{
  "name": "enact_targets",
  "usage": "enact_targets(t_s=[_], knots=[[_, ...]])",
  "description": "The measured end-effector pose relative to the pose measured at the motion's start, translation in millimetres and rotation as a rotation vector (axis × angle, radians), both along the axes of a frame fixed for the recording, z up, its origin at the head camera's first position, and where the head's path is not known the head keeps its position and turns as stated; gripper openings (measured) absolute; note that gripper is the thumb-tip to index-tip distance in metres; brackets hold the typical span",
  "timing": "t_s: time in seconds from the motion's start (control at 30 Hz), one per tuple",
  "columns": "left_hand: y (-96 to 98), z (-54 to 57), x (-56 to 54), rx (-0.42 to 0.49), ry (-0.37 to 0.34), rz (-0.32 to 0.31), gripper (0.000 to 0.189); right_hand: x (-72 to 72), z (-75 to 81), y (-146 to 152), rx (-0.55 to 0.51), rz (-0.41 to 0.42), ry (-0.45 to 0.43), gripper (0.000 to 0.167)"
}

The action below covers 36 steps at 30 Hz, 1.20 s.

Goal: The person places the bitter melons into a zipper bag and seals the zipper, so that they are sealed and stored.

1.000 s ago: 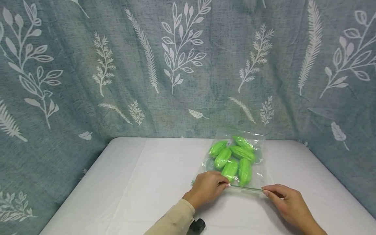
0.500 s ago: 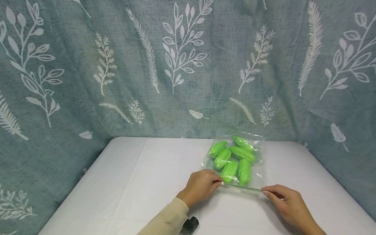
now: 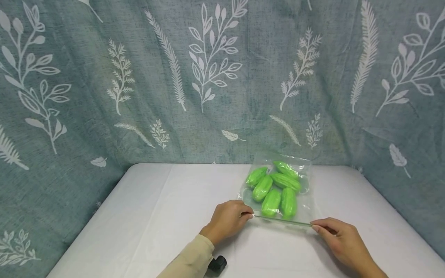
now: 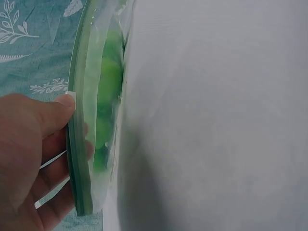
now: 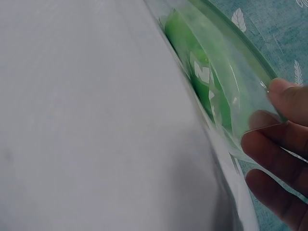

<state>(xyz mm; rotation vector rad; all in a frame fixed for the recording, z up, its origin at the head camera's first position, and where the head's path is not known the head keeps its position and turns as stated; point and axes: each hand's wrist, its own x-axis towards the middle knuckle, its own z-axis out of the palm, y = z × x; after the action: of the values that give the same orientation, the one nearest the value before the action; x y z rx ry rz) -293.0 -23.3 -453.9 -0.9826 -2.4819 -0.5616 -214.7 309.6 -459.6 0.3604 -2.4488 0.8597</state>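
Observation:
A clear slider zip bag [image 3: 306,199] lies toward the back right of the table, with several bright green, oblong, ridged vegetables [image 3: 272,202] inside. Its green zip strip [image 3: 283,221] faces me. My left hand [image 3: 227,219] pinches the small white slider [image 4: 71,95] on the strip, near the strip's left end. In the left wrist view its thumb presses the slider while the other fingers are behind the strip. At the opposite end, my right hand [image 3: 338,239] pinches the bag's corner between thumb and fingers. The right wrist view shows white print on the bag's side.
The table [image 3: 167,224] has a white cover. Behind and beside it hangs a blue-green curtain [image 3: 208,127] with white leaf patterns. A black device [image 3: 218,265] sits by my left wrist.
My left hand has moved left along the zip strip, taking the slider with it toward the left end. The right hand keeps its grip on the right corner, and the bag stays nearly in place.

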Motion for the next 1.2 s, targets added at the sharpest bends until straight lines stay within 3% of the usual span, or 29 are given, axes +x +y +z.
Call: enact_targets(t_s=[0.5,1.2], knots=[[-14.1,1.8,-1.5,-0.014,-0.028,0.021,0.009,0.5,-1.0,6,0.01,-0.076,-0.051,0.005],[-28.7,-1.0,-0.4,-0.028,-0.091,0.083,0.012,-1.9,1.2,12,0.052,-0.082,-0.079,0.006]])
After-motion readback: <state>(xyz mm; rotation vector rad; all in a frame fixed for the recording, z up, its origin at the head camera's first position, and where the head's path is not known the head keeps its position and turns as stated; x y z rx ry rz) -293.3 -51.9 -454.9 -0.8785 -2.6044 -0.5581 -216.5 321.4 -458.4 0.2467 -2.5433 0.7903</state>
